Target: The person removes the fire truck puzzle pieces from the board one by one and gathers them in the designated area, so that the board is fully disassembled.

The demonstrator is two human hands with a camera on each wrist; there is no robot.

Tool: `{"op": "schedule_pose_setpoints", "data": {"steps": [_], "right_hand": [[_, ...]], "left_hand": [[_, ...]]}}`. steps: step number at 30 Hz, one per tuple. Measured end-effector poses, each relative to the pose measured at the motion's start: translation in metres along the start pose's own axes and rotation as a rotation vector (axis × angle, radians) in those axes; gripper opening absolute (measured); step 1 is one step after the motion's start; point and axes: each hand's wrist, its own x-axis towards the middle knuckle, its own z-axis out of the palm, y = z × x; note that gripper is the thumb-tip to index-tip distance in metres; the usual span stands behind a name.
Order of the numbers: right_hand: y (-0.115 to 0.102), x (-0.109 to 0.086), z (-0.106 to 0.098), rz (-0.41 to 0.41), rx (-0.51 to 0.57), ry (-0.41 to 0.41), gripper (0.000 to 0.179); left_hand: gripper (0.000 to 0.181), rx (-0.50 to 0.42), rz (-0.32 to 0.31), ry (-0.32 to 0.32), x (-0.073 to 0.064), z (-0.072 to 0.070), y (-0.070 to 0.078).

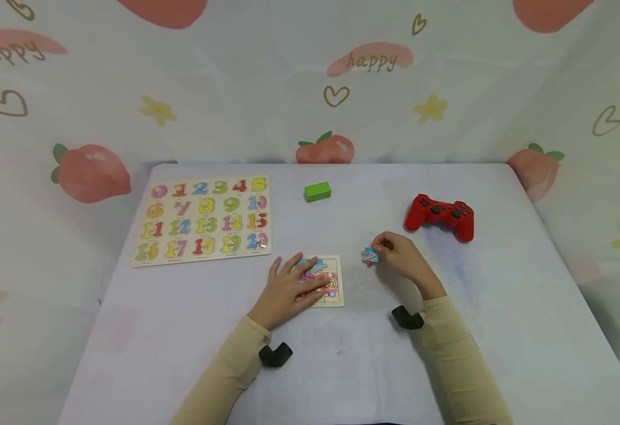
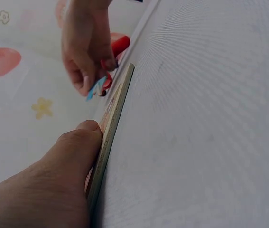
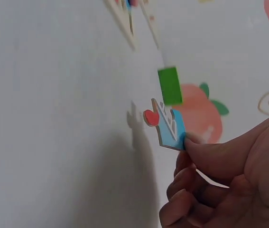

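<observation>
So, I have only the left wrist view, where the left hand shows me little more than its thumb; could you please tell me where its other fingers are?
Observer: In the head view, the left hand has its fingers spread over the small puzzle board.
Operator: Thank you; would you also tell me whether anything lies farther forward and to the left of that board?
Observer: Yes, a larger number board, with numbers from 0 to 20, lies there on the table.
</observation>
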Motion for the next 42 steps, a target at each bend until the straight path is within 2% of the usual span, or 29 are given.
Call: {"op": "schedule_pose_setpoints", "data": {"steps": [7, 14, 18, 25, 31, 36, 39, 42], "right_hand": [[0.031, -0.002, -0.022, 0.039, -0.043, -0.009, 0.014], [0.038, 0.0, -0.025, 0.068, -0.037, -0.022, 0.015], [0.038, 0.003, -0.024, 0.047, -0.051, -0.009, 0.013], [0.042, 0.005, -0.021, -0.038, -0.102, 0.019, 0.008], [0.042, 0.006, -0.018, -0.05, -0.126, 0.034, 0.007], [0.032, -0.001, -0.013, -0.061, -0.142, 0.071, 0.008], [0.014, -0.008, -0.003, -0.126, -0.151, 0.1, 0.009], [-0.007, -0.015, 0.015, -0.211, -0.155, 0.075, 0.012]], "left_hand": [[0.039, -0.019, 0.001, 0.012, -0.001, 0.0, 0.0], [0.038, -0.022, 0.002, 0.02, 0.0, 0.002, -0.001], [0.039, -0.011, 0.003, 0.022, 0.001, 0.002, -0.002], [0.039, -0.013, 0.007, 0.031, 0.001, 0.001, -0.001], [0.038, -0.012, 0.004, 0.026, 0.0, 0.003, -0.002], [0.039, -0.01, -0.002, 0.013, 0.001, 0.002, -0.001], [0.042, -0.004, -0.003, 0.011, 0.001, 0.0, -0.001], [0.05, 0.009, -0.009, 0.002, 0.001, 0.0, -0.001]]}}
